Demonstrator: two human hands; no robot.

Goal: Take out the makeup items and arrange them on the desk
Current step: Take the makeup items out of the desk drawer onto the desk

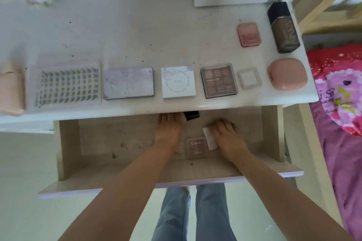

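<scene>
Both hands are down in the open drawer (70, 143) for the last items. The right hand (225, 135) pinches a small white case (210, 139) beside a pink compact (196, 147). The left hand (170, 127) reaches with straight fingers toward a black item (192, 115) at the back. Palettes (218, 80) already line the surface (137, 35) in a row

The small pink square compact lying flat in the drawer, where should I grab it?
Pinch the small pink square compact from above by its near and left edges. It lies flat on the wooden drawer floor, and the right hand crowds its right side.
</scene>
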